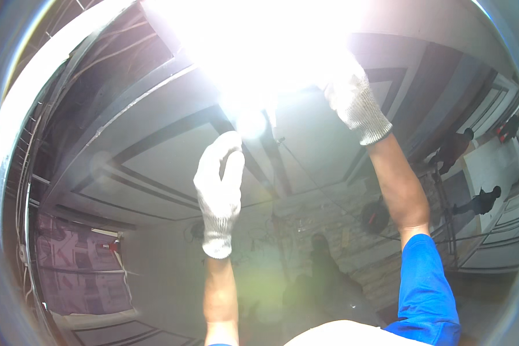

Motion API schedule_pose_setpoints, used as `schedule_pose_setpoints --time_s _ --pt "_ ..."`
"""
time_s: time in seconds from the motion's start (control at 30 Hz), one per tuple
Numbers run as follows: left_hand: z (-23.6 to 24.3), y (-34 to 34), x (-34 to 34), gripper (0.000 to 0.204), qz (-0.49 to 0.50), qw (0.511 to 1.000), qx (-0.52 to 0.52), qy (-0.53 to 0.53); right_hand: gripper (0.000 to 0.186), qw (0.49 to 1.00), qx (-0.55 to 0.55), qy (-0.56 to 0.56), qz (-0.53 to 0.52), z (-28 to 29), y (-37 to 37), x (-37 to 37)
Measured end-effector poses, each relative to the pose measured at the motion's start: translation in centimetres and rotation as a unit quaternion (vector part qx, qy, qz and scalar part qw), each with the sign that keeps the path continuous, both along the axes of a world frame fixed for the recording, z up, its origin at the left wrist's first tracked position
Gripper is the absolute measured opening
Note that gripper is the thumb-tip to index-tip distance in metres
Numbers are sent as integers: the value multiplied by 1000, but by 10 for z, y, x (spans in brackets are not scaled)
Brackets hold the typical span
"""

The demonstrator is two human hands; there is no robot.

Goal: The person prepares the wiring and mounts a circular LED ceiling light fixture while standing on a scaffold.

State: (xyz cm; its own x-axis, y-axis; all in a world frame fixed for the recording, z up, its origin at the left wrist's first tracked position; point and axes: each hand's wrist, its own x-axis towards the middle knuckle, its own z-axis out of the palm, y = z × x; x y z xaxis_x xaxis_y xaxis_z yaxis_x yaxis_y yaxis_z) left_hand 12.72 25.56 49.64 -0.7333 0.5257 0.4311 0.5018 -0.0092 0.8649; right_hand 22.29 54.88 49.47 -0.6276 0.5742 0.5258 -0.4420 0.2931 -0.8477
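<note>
My left hand [219,187], in a white knit glove, is raised in the middle of the view. Its fingers and thumb stand apart with a small gap between them, and nothing shows in it. Upper right of it, my right hand [357,106] wears a similar glove and reaches up into a glaring white light [265,40]. Glare washes out its fingertips, so whatever they touch is hidden. Between the hands, a short pale piece [272,115] hangs just below the glare, and a thin dark cord [305,164] slants down to the right from near it.
A large pale panelled surface with dark bands [161,138] stretches behind my hands. Bare metal framing [57,104] runs along the left. A purplish sheet [81,265] and a small red object [112,246] are lower left. Several people, one in dark clothes [484,202], are at the far right.
</note>
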Motion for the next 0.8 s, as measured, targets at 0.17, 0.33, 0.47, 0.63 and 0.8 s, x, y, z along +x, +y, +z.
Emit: schedule_pose_setpoints --time_s 0.17,0.33,0.47,0.63,0.8 --pt "81 43 -33 33 26 963 75 259 36 976 202 64 -56 20 21 -18" --pt "130 80 -88 51 186 840 31 509 37 862 467 83 -181 26 79 -46" --pt "143 85 -86 44 235 868 44 436 23 939 329 40 -90 65 64 -36" --pt "140 95 -101 38 180 870 17 458 28 969 214 -52 -109 94 51 -28" --pt "158 96 -94 52 127 845 103 510 38 967 173 155 105 131 57 -31"
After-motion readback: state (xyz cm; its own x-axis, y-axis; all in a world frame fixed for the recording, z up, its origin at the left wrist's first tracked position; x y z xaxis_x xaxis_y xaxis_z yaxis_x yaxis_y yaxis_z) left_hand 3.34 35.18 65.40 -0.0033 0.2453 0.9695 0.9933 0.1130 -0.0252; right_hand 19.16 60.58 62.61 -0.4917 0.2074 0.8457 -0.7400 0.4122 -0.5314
